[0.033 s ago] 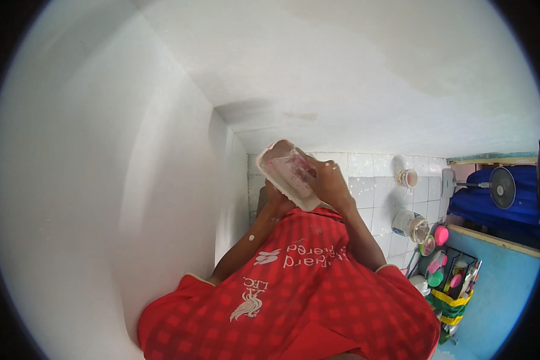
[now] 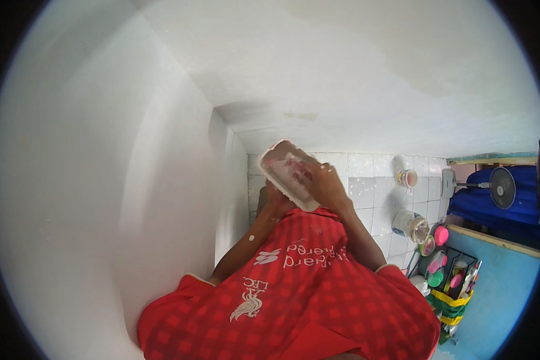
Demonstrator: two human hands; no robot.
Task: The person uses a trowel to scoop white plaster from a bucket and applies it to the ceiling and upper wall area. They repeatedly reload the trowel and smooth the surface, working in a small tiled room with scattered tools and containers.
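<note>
i see 1 pale oblong plastic tray [image 2: 287,174] raised, my right hand [image 2: 325,185] clasping its edge, left hand [image 2: 277,207] beneath, grip unclear, 1 red shirt [image 2: 294,300]

White painted walls [image 2: 102,180], white tiled wall [image 2: 372,180], blue surface [image 2: 498,282], fan [image 2: 501,187], soft daylight.

Both arms raised; right hand [image 2: 325,185] fingers curled, left hand [image 2: 277,207] prob gripping, half hidden

I'm gripping a glossy, smooth plastic tray [image 2: 287,173] above my matt cloth shirt [image 2: 306,294]; beyond the tray, glazed tiles [image 2: 366,180] are shining.
</note>
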